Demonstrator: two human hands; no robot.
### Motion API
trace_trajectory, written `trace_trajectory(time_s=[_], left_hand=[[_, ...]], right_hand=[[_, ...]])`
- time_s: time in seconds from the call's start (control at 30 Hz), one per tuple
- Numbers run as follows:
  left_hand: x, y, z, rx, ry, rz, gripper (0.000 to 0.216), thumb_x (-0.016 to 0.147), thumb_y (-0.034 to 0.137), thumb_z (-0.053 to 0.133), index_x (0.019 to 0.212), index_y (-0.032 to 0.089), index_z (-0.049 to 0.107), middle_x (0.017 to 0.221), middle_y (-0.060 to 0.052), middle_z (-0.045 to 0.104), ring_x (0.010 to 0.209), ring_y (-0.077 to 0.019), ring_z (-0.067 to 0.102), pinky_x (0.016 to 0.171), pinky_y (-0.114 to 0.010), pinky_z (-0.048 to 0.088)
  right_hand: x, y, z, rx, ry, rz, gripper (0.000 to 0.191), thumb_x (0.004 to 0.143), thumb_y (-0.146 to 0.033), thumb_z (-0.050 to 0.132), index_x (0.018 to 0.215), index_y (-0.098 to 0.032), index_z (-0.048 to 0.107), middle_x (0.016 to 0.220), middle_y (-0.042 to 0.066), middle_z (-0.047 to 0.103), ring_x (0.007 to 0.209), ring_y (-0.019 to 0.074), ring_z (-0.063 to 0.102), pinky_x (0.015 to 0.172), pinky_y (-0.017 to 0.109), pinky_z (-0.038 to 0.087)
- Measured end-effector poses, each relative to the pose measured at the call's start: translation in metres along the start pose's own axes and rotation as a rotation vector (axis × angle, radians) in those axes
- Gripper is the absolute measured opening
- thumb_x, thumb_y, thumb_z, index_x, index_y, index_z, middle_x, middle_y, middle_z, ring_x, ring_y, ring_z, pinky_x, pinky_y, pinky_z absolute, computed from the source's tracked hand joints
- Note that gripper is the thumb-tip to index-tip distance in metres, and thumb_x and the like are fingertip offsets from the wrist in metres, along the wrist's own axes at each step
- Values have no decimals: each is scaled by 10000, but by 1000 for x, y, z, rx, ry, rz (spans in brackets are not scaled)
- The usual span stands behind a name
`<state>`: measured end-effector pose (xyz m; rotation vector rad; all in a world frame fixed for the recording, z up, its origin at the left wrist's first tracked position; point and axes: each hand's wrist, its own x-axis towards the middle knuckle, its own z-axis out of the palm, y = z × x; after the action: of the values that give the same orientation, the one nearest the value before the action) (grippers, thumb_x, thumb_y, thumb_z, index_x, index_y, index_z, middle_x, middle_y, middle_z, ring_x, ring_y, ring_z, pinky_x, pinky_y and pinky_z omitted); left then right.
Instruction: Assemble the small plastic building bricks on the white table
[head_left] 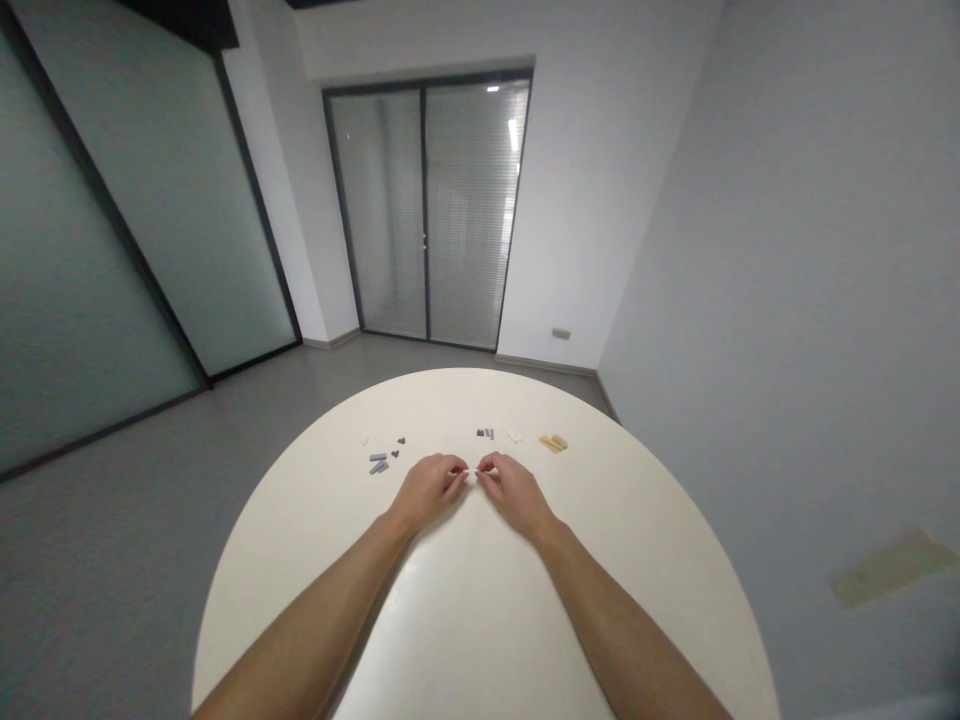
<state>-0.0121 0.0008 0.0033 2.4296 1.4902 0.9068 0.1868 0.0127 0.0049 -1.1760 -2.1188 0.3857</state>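
My left hand (435, 485) and my right hand (514, 490) meet over the middle of the table, fingers closed in a pinch. Between the fingertips shows a small white piece (472, 471), gripped from both sides; its exact kind is too small to make out. Left of my left hand lie flat blue-grey pieces (379, 466) and small dark pieces (396, 454). Beyond my right hand are dark grey pieces (486, 434), small white pieces (514, 437) and tan, brick-like strips (553, 443).
The round white table (465, 600) fills the lower middle, its curved edge falling off to the grey floor (97, 560). A faint clear or white bit (365, 440) lies at the far left. Past the table stand a glass door (427, 220) and white walls (600, 180).
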Motion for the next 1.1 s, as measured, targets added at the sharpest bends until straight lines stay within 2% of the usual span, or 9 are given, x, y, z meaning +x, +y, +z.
trace_trajectory(time_s=[0.2,0.47,0.6,0.73,0.83,1.1], left_hand=[[-1,1,-2,-32,37,38,215,952,309,482,997,216,672,980,-58,722,931,-203,643,864,-335,469],[-1,-5,2,-38,49,75,145,928,264,530,994,228,654,973,-35,713,927,-193,641,847,-317,466],[-1,-6,3,-40,39,61,197,901,215,554,1079,227,637,990,-26,714,929,-187,647,845,-311,469],[-1,-5,3,-32,25,64,194,899,199,552,1062,227,652,994,-25,718,936,-189,647,854,-313,469],[-1,-5,2,-34,20,66,202,908,205,543,1073,225,657,996,-34,719,937,-191,648,854,-316,470],[-1,-8,4,-39,32,94,186,916,221,549,1071,227,651,967,-27,715,896,-186,644,824,-312,465]], right_hand=[[-1,2,-2,0,30,-30,57,908,-239,591,946,-235,633,959,33,686,935,194,624,869,333,469],[-2,1,-3,26,15,-64,94,878,-201,593,940,-242,651,957,32,690,936,199,621,872,338,469],[-2,0,-4,26,-12,-71,103,876,-189,585,926,-245,655,943,27,683,920,193,617,861,327,467],[-2,-1,-4,27,-34,-64,105,874,-157,573,903,-241,629,918,14,675,891,179,617,829,306,467],[-2,-1,-3,46,-31,-39,86,883,-191,585,953,-240,599,927,8,676,877,172,625,819,300,469],[-2,3,1,48,-26,-51,177,902,-231,588,1078,-236,612,986,27,688,929,174,636,873,320,469]])
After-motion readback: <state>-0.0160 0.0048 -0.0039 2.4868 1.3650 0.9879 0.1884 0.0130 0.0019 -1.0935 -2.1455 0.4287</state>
